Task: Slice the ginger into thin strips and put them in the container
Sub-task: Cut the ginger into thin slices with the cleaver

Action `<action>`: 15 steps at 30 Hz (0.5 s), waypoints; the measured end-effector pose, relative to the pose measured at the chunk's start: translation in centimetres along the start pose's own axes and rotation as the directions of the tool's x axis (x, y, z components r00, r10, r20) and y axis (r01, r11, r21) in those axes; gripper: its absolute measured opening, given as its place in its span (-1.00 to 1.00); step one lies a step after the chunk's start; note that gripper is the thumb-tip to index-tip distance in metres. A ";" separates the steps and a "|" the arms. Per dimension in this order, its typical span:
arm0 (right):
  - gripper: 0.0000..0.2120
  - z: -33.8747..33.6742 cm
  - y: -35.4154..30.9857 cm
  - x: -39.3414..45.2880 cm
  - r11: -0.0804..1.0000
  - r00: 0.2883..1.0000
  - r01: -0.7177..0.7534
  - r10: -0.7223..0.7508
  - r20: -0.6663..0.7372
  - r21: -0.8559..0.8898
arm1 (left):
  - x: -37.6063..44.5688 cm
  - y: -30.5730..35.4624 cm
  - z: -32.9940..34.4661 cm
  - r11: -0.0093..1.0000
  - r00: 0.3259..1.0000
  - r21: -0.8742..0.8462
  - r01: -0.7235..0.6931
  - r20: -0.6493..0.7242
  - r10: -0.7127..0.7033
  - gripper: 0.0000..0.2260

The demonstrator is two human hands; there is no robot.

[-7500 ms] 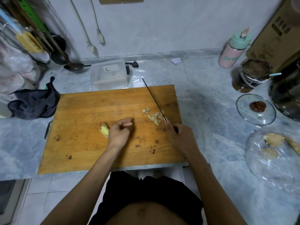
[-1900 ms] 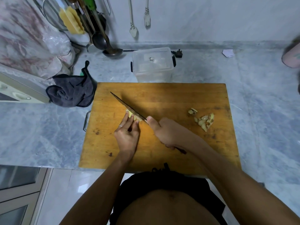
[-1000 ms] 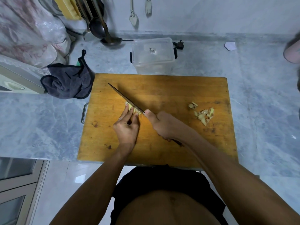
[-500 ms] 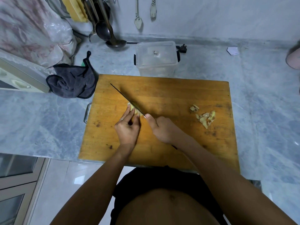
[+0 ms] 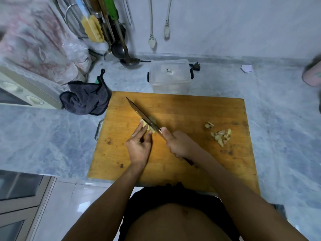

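Ginger piece (image 5: pixel 145 126), pale yellow, sits left of centre on the wooden cutting board (image 5: pixel 182 108), mostly hidden under fingertips & blade. Left hand (image 5: pixel 139 145) pins it down w/ straight fingers pressed close together, tips on the ginger; a thin ring shows on one finger. Knife (image 5: pixel 143 115) lies diagonally across the ginger, tip pointing up-left, edge touching it. Right hand (image 5: pixel 178 145) is curled round the knife handle, forefinger stretched along the blade's back; dark handle end pokes out below the wrist. A small heap of cut ginger bits (image 5: pixel 219 134) lies on the board's right part, well apart from the hands. Clear plastic container (image 5: pixel 170 75), lid on w/ black side clips, stands on the marble counter (image 5: pixel 43 136) just beyond the board's far edge. Dark cloth (image 5: pixel 86 100) is bunched beside the board's far-left corner. Ladle (image 5: pixel 126 54) & other utensils lean at the wall behind.
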State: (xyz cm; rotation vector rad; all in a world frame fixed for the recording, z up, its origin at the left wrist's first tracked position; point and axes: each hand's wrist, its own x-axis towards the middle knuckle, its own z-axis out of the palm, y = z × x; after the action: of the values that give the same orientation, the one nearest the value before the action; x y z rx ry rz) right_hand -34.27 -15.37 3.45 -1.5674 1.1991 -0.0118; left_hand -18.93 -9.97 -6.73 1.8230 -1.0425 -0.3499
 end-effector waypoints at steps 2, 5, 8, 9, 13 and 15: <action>-0.31 -0.5 -0.1 -0.4 1.000 1.000 -0.006 0.006 -0.006 0.024 | 0.0 0.1 0.0 0.999 1.000 0.021 -0.025 0.009 0.025 -0.77; -0.34 -1.2 -0.8 -1.1 1.000 1.000 -0.006 0.006 -0.018 -0.002 | -0.2 0.2 0.1 0.998 0.999 0.038 -0.047 0.004 0.047 -0.78; -0.32 -1.6 -1.6 -1.8 0.999 1.000 0.003 -0.004 -0.014 -0.053 | -0.2 0.2 0.2 0.997 0.998 0.053 -0.064 0.015 0.064 -0.78; -0.32 -1.6 -1.8 -2.0 0.998 1.000 0.003 -0.004 -0.007 -0.066 | -0.2 0.2 0.2 0.996 0.998 0.056 -0.069 0.018 0.068 -0.77; -0.34 -1.3 -2.4 -2.1 0.990 1.000 -0.013 0.011 -0.014 -0.141 | -0.2 0.3 0.1 0.996 0.998 0.067 -0.064 0.016 0.063 -0.77; -0.36 -1.0 -2.2 -2.1 0.984 1.000 0.006 -0.009 -0.014 -0.177 | -0.3 0.3 0.1 0.996 0.998 0.076 -0.056 0.018 0.055 -0.78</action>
State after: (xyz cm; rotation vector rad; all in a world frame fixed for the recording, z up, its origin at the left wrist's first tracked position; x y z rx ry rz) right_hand -34.39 -14.95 6.68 -1.7287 1.2329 0.0807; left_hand -19.31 -9.89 -6.58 1.8574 -1.1292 -0.2950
